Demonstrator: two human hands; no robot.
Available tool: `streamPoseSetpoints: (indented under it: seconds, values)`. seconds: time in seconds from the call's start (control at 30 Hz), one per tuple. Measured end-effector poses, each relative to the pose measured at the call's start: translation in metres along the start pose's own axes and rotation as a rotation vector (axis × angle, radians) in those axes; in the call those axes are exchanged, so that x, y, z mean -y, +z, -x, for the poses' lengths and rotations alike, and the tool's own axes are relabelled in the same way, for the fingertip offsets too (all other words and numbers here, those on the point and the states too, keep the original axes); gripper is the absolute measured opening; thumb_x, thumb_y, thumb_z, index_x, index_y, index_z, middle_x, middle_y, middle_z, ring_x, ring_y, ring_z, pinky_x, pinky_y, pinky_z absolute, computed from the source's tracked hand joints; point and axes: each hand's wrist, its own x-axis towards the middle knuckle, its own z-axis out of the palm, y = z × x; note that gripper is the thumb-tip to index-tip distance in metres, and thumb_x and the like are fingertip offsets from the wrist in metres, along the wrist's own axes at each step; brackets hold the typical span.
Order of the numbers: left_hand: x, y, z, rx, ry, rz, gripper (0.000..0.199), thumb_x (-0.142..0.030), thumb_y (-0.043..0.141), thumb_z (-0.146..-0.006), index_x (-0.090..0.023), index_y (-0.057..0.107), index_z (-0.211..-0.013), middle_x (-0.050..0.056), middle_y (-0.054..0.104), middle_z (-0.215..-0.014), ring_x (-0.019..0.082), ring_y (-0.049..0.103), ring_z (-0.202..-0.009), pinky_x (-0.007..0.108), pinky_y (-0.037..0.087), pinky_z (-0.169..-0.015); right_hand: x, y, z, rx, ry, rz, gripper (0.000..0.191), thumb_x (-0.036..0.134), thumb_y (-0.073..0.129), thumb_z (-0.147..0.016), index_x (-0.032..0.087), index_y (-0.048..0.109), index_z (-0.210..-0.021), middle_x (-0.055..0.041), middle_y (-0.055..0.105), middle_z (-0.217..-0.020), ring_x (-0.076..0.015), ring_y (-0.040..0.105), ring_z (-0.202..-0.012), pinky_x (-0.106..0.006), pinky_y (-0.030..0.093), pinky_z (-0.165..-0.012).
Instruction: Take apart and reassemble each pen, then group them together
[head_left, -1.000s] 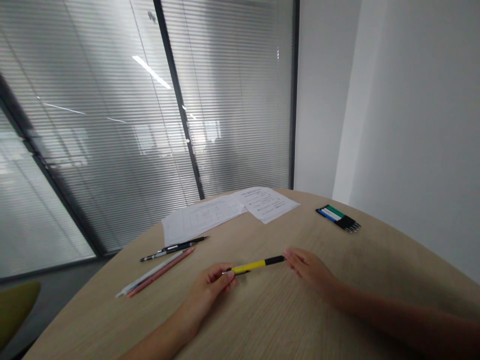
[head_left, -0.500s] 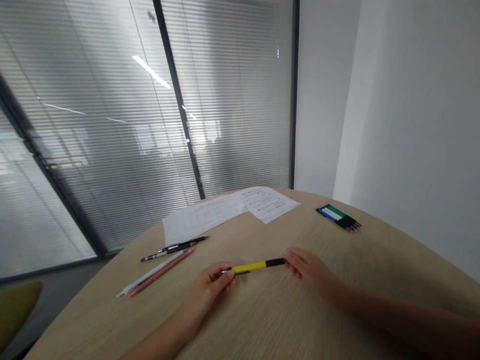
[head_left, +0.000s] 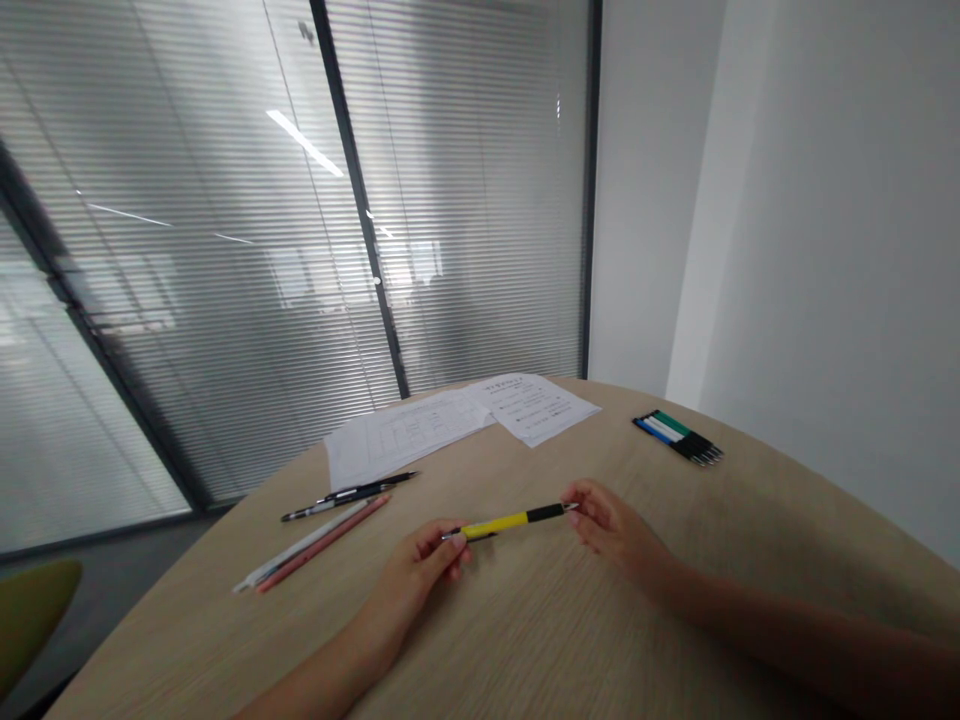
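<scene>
A yellow pen (head_left: 501, 524) with a black grip and a pointed metal tip lies nearly level just over the table. My left hand (head_left: 427, 560) pinches its clip end between thumb and fingers. At the other end my right hand (head_left: 604, 522) has its thumb and forefinger parted around the metal tip, which shows between them. Whether any fingertip touches the tip is hard to tell.
Dark pens (head_left: 352, 494) and a white and a reddish pen (head_left: 322, 546) lie left on the round wooden table (head_left: 525, 640). Printed sheets (head_left: 544, 408) are at the back. A row of several green, white and blue pens (head_left: 675, 435) lies right.
My right thumb and forefinger have loosened from the pen's tip, uncovering it, and that hand has shifted slightly up and left. My left hand keeps hold of the pen.
</scene>
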Motion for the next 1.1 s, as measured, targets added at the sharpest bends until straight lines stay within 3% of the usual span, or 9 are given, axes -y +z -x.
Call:
streamPoseSetpoints:
  seconds: [0.1, 0.27, 0.53, 0.7, 0.9, 0.97, 1.1]
  values:
    - [0.000, 0.000, 0.001, 0.007, 0.009, -0.006, 0.030, -0.041, 0.062, -0.059, -0.015, 0.062, -0.074, -0.003, 0.053, -0.056, 0.010, 0.040, -0.050, 0.020, 0.029, -0.049, -0.004, 0.000, -0.002, 0.020, 0.029, -0.050, 0.024, 0.041, 0.050, -0.071, 0.022, 0.045, -0.085, 0.0017, 0.047, -0.068, -0.0089, 0.042, -0.051, -0.020, 0.032, -0.044]
    - [0.002, 0.000, 0.001, 0.028, 0.006, -0.012, 0.031, -0.040, 0.063, -0.058, -0.015, 0.063, -0.077, -0.004, 0.052, -0.054, 0.010, 0.041, -0.051, 0.020, 0.030, -0.051, -0.009, -0.004, -0.004, 0.046, 0.157, 0.076, 0.033, 0.042, 0.035, -0.081, 0.018, 0.043, -0.059, 0.0032, 0.043, -0.050, -0.0080, 0.041, -0.044, -0.020, 0.032, -0.044]
    - [0.004, -0.002, -0.002, 0.006, 0.023, -0.008, 0.033, -0.041, 0.062, -0.059, -0.015, 0.063, -0.078, -0.004, 0.053, -0.056, 0.010, 0.042, -0.050, 0.020, 0.031, -0.050, 0.000, -0.004, -0.003, 0.040, 0.181, 0.176, 0.044, 0.046, 0.036, -0.080, 0.018, 0.043, -0.047, 0.0027, 0.043, -0.042, -0.0090, 0.043, -0.041, -0.021, 0.033, -0.045]
    - [0.003, 0.000, -0.002, -0.027, 0.026, -0.021, 0.030, -0.039, 0.062, -0.059, -0.015, 0.063, -0.078, -0.004, 0.052, -0.055, 0.009, 0.040, -0.049, 0.020, 0.029, -0.047, -0.008, -0.004, -0.004, 0.051, 0.134, 0.114, 0.041, 0.044, 0.036, -0.081, 0.018, 0.044, -0.051, 0.0035, 0.042, -0.043, -0.0080, 0.041, -0.040, -0.020, 0.033, -0.043]
    - [-0.001, 0.000, 0.001, -0.043, 0.032, -0.029, 0.030, -0.040, 0.061, -0.060, -0.015, 0.064, -0.078, -0.003, 0.053, -0.056, 0.010, 0.042, -0.050, 0.020, 0.031, -0.050, -0.014, -0.002, -0.007, 0.071, 0.070, -0.029, 0.021, 0.039, 0.044, -0.078, 0.019, 0.048, -0.073, 0.0067, 0.041, -0.049, -0.0069, 0.039, -0.041, -0.018, 0.030, -0.041]
    - [-0.001, 0.000, 0.002, -0.039, 0.031, -0.033, 0.031, -0.040, 0.060, -0.060, -0.015, 0.064, -0.078, -0.003, 0.053, -0.056, 0.010, 0.041, -0.050, 0.020, 0.031, -0.049, -0.013, -0.001, -0.008, 0.073, 0.084, -0.066, 0.022, 0.041, 0.046, -0.075, 0.019, 0.048, -0.081, 0.0073, 0.041, -0.049, -0.0070, 0.039, -0.041, -0.018, 0.030, -0.040]
    - [0.000, -0.001, 0.001, -0.023, 0.034, -0.051, 0.032, -0.040, 0.061, -0.059, -0.016, 0.064, -0.080, -0.004, 0.052, -0.056, 0.010, 0.041, -0.050, 0.021, 0.030, -0.048, -0.015, -0.001, -0.009, 0.098, 0.105, -0.023, 0.034, 0.047, 0.038, -0.078, 0.017, 0.048, -0.064, 0.0038, 0.045, -0.050, -0.0072, 0.041, -0.042, -0.019, 0.032, -0.042]
